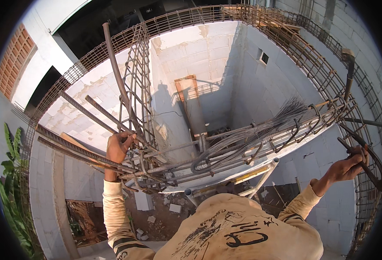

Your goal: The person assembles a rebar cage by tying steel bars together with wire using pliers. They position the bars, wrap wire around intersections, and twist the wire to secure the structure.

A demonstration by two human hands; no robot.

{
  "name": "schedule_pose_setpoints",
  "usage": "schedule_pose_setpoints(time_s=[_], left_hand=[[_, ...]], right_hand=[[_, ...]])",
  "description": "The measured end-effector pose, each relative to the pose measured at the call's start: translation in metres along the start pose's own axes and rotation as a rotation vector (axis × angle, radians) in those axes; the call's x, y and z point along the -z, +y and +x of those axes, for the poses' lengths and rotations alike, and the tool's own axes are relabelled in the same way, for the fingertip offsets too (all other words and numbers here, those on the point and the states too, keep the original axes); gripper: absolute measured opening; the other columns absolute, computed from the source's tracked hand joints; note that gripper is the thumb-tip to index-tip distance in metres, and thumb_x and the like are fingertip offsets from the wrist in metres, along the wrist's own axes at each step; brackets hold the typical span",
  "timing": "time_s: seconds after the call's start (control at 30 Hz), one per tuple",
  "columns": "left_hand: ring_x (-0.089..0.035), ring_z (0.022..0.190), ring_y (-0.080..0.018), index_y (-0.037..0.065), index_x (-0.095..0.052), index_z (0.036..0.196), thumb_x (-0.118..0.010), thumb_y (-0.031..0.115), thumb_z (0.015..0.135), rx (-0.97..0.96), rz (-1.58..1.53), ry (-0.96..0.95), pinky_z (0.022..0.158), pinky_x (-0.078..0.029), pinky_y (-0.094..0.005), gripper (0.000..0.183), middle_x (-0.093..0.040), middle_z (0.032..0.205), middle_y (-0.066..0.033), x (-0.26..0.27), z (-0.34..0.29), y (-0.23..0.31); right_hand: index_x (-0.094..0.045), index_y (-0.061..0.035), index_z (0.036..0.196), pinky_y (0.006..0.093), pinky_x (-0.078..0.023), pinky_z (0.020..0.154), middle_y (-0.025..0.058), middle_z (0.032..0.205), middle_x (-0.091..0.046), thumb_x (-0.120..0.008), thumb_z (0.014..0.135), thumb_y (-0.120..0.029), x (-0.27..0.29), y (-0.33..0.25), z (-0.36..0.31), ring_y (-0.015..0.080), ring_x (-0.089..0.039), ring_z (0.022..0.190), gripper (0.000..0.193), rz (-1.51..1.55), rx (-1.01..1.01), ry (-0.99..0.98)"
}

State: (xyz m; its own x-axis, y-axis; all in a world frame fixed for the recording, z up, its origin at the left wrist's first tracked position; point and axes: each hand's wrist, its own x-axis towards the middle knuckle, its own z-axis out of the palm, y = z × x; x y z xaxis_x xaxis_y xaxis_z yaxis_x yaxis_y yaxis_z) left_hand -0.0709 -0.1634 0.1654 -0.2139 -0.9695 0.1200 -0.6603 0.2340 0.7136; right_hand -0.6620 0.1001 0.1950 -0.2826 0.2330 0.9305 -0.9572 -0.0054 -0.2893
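My left hand is at the corner where the rebar cages meet, its fingertips pinched together close to the bars. Whatever lies between those fingertips is too small to make out. Beside it, several thick ribbed rebars jut out to the left, and a dark metal bar leans upward. On the right, my right hand is wrapped round one handle of dark metal pincers, held out near the right-hand cage. A bundle of thin tie wire lies along the near rebar cage, between my hands.
White block walls enclose a deep room below, with a wooden plank against its wall. Pale scaffold tubes stand close in front of me. Rubble lies on the ground far below. Rebar cages top the far walls.
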Motion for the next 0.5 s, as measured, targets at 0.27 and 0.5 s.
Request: schedule_pose_setpoints(time_s=[0.27,0.5], left_hand=[[-0.070,0.071,-0.0169,-0.006,-0.075,0.097,-0.071,0.023,0.097,-0.015,0.038,0.003,0.069,-0.053,-0.0331,0.029,-0.077,0.079,-0.0120,0.002,-0.001,0.001],[-0.068,0.062,-0.0181,-0.003,-0.077,0.106,-0.067,0.026,0.098,-0.103,0.120,0.012,0.064,-0.053,-0.0380,0.031,-0.074,0.071,-0.0133,0.003,0.002,-0.006]], right_hand=[[-0.056,0.0013,0.112,0.0584,-0.062,0.088,0.0177,0.112,-0.049,-0.049,0.107,-0.042,-0.027,-0.056,0.027,0.0444,-0.065,0.114,0.044,1.073,-0.555,-0.804],[-0.043,-0.0114,0.088,0.0447,-0.063,0.064,0.0021,0.063,-0.048,-0.058,0.104,-0.048,-0.122,-0.134,0.001,0.0303,-0.072,0.076,0.042,1.365,-0.960,-1.506]])
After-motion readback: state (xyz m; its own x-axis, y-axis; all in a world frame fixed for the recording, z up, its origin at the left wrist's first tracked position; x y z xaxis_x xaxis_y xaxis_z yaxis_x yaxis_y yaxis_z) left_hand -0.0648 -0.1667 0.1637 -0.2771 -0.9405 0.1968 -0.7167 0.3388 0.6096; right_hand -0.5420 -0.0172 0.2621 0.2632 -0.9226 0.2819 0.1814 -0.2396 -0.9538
